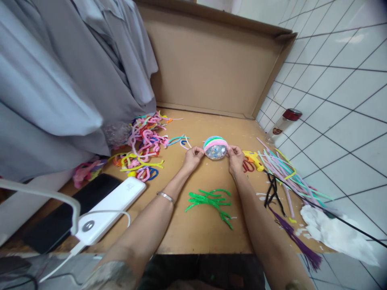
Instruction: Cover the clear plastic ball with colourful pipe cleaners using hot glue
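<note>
Between my two hands is a clear plastic ball (215, 152), its upper part wrapped in bands of pink, green and blue pipe cleaner. Small shiny bits show inside its transparent lower part. My left hand (192, 159) pinches the ball's left side, and my right hand (235, 158) pinches its right side, at the level of the pink band. Just beyond my right hand lie a yellow glue gun (254, 160) and red-handled scissors (248, 165). A bundle of green pipe cleaners (210, 202) rests on the table between my forearms.
Tangled colourful pipe cleaners (148, 141) are heaped left, near a white power bank (111, 211) and a black phone (72, 211). Straight pastel pipe cleaners (284, 171), a purple tassel (298, 239), white tissue (335, 231) and a bottle (282, 125) are right. A cardboard panel (208, 64) stands behind.
</note>
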